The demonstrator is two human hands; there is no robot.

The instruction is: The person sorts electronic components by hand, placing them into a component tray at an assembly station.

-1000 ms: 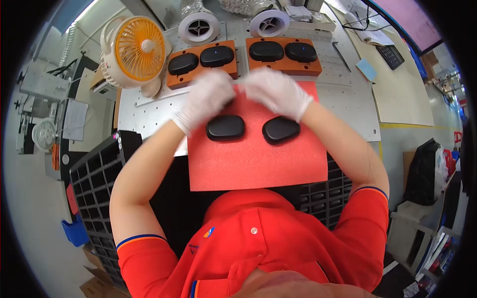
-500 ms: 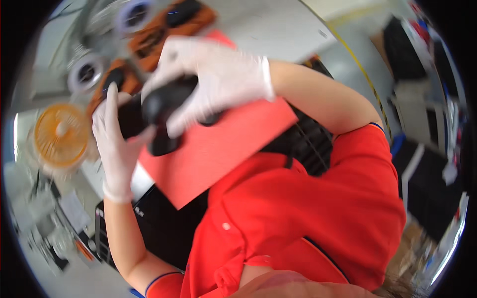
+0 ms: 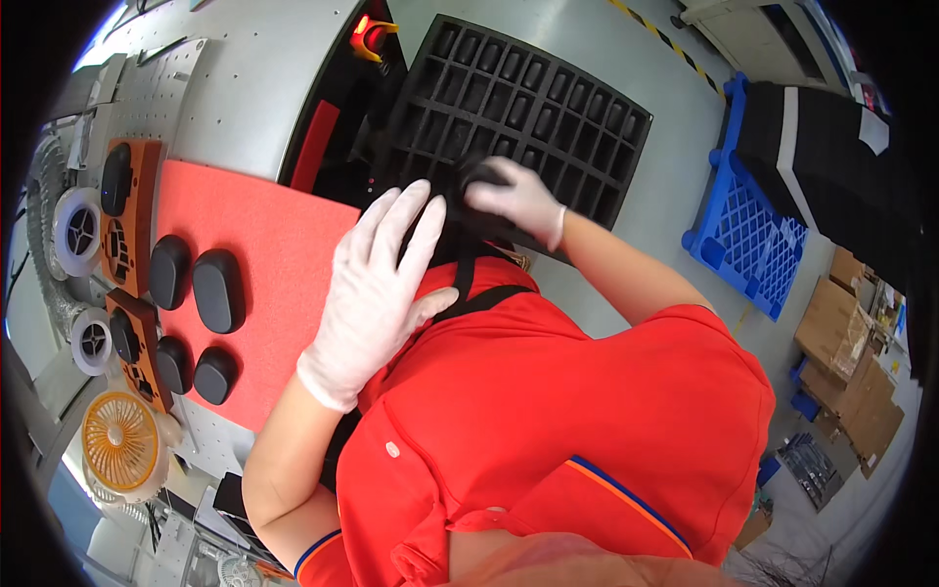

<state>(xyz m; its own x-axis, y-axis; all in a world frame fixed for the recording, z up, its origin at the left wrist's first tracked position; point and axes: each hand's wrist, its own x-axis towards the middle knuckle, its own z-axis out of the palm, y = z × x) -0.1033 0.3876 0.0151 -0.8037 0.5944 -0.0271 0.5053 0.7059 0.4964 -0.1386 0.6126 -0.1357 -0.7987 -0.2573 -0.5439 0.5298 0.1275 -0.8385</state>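
My right hand, in a white glove, is closed around a black rounded piece at the near edge of a black compartment tray. Motion blurs the piece, and the fingers partly hide it. My left hand, also gloved, is open with its fingers stretched out, between a red mat and the tray. Smooth black oval pieces of two sizes rest on the mat, among them a large one and a small one. Dark pieces fill several tray compartments.
Two orange fixtures holding black pieces stand along the mat's far left side, beside white ringed spools. An orange fan is near them. A red-lit button sits behind the mat. A blue plastic pallet lies on the floor at right.
The view has turned toward the tray. Both hands, earlier over the mat around black pieces, have moved right; the left is now open, while the right is at the tray with a black piece.
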